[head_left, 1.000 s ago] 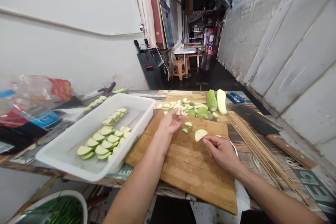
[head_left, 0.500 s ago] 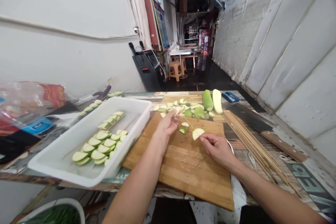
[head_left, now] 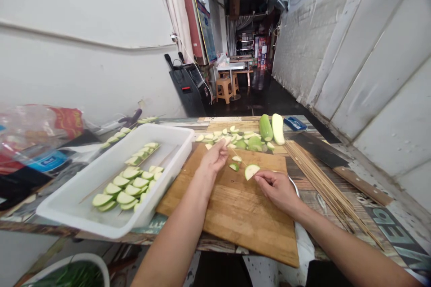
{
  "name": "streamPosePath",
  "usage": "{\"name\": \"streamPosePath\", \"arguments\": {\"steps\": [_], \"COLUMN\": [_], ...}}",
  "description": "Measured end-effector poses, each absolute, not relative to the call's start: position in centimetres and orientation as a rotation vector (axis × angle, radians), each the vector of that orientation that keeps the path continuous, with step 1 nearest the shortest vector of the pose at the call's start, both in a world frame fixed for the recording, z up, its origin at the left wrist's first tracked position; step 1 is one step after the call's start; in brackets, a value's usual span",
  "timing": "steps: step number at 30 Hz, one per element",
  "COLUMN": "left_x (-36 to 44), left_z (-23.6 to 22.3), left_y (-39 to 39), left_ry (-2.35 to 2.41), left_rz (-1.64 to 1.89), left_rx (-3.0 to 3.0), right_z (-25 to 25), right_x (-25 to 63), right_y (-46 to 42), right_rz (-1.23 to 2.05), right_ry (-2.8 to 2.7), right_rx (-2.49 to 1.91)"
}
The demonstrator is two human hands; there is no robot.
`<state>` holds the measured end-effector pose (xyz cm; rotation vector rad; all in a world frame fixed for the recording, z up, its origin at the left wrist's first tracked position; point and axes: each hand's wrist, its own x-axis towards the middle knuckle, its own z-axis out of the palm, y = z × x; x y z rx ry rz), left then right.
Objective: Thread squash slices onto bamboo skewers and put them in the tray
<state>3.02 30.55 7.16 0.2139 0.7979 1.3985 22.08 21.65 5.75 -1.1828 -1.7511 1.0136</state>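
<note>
My right hand (head_left: 276,187) is closed on a thin bamboo skewer (head_left: 243,159) that carries a half-round slice of green squash (head_left: 252,171) over the wooden cutting board (head_left: 235,215). My left hand (head_left: 214,157) reaches to the board's far edge and pinches a pale squash slice (head_left: 227,141) from the pile of cut slices (head_left: 240,139). Two small slices (head_left: 235,163) lie on the board between my hands.
A white tray (head_left: 111,224) at the left holds several skewers loaded with squash slices. Two squash halves (head_left: 271,128) lie beyond the pile. A bundle of bare skewers (head_left: 323,184) and a large cleaver (head_left: 336,161) lie at the right. A bowl of greens (head_left: 74,273) sits below.
My left hand has drawn slightly back and left along the slice pile; my right hand with the skewered slice has shifted a little left. The view itself has tilted slightly.
</note>
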Motion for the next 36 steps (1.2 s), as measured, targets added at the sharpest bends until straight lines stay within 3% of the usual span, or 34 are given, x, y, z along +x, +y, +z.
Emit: {"name": "streamPosePath", "arguments": {"steps": [36], "left_x": [3.4], "left_z": [7.3], "left_y": [30.1], "left_ry": [0.964], "left_rz": [1.534], "left_rx": [0.461], "right_z": [4.6], "right_x": [21.0], "right_y": [22.0], "right_rz": [0.862], "right_ry": [-1.802], "right_rx": [-1.164]}}
